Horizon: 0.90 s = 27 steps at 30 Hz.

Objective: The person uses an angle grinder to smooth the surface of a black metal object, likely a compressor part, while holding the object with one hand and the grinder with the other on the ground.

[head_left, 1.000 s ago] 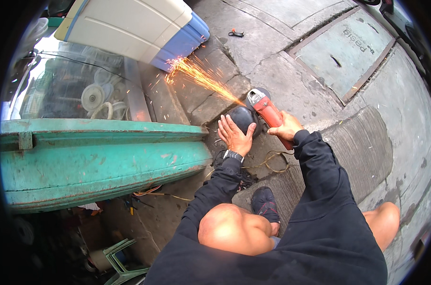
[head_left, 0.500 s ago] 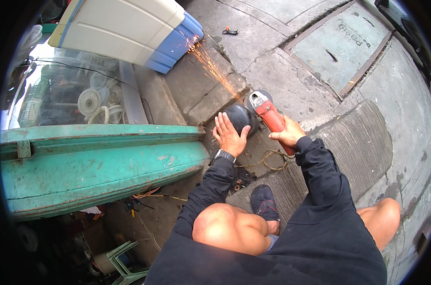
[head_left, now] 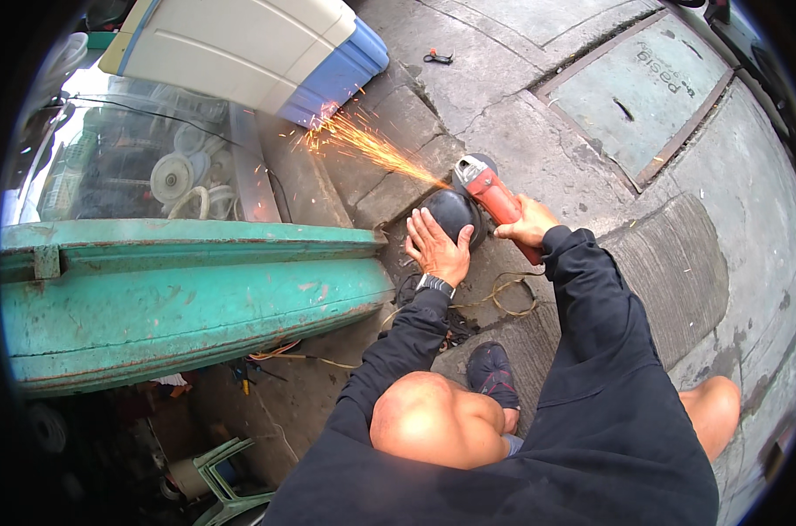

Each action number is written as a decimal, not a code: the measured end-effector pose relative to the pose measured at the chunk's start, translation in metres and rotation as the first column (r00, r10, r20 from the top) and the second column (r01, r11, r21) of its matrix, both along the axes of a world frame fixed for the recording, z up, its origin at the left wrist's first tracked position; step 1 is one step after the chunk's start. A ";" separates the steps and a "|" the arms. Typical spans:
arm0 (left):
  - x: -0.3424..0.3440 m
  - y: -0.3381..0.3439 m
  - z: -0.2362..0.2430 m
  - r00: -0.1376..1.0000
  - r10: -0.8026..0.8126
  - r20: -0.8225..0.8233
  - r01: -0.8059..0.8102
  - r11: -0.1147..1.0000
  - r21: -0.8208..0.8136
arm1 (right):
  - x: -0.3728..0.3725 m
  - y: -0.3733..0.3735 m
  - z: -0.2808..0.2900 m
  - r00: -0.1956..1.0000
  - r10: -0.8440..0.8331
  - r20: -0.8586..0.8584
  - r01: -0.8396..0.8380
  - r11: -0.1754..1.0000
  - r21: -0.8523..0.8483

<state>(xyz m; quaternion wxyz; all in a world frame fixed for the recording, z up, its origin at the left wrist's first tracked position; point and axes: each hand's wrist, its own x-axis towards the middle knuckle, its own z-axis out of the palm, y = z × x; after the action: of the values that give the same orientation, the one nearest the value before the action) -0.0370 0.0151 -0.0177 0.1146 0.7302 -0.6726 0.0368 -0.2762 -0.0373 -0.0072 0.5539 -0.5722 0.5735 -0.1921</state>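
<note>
My right hand (head_left: 531, 222) is wrapped round the body of a red angle grinder (head_left: 492, 196) with a silver head. The grinder's dark disc is at the upper edge of a black, rounded, dome-like object (head_left: 451, 210) on the ground. Orange sparks (head_left: 376, 151) fly from that contact toward the upper left. My left hand (head_left: 438, 251), with a watch on its wrist, lies flat on the near left side of the black object, fingers stretched and thumb apart. The exact contact point is hidden by the grinder head.
To the left stands a green-painted bench or frame (head_left: 196, 294), with a glass case (head_left: 117, 158) behind it. A cream and blue cooler box (head_left: 328, 74) is in the sparks' path. A yellowish cord (head_left: 494, 298) loops near my shoe (head_left: 492, 373). A metal cover (head_left: 639, 96) lies in the pavement.
The grinder has turned slightly and sits a little further left and higher against the black object. The spark stream is broader and points more to the left. My left hand stays on the object.
</note>
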 end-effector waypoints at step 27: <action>0.007 -0.005 0.014 0.994 -0.057 0.093 0.046 0.992 0.118 | -0.007 0.011 0.002 0.996 -0.032 -0.088 0.031 0.999 -0.018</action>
<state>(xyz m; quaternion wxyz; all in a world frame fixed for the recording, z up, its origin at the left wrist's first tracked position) -0.0302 0.0106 -0.0035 0.0403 0.7152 -0.6971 0.0299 -0.2829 -0.0265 -0.0055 0.5201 -0.5756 0.6049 -0.1799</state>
